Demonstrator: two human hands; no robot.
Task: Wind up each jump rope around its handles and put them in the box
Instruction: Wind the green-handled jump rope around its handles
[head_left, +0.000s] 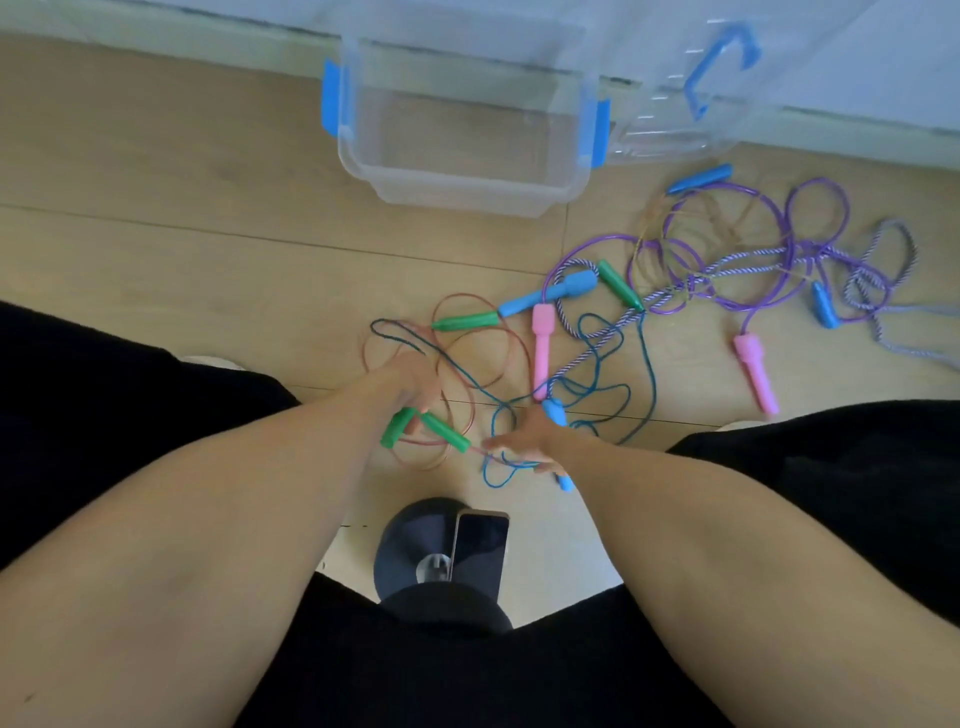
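Note:
My left hand (402, 382) is closed on a pair of green handles (445, 432) with a thin red rope (457, 358) looping loosely around it on the floor. My right hand (524, 439) is just to the right, wrapped around a blue handle (555, 411) whose ends poke out on both sides of the hand; a teal cord (644, 364) tangles around it. The clear plastic box (462, 192) with blue latches stands open farther ahead with nothing inside. More ropes lie tangled to the right: purple (727, 306), striped (883, 244), pink handles (542, 348).
The box lid (675, 104) with a blue handle leans against the wall at the right of the box. A phone on a round dark stand (480, 551) sits between my knees. Loose green (465, 320) and blue (550, 293) handles lie ahead of my hands.

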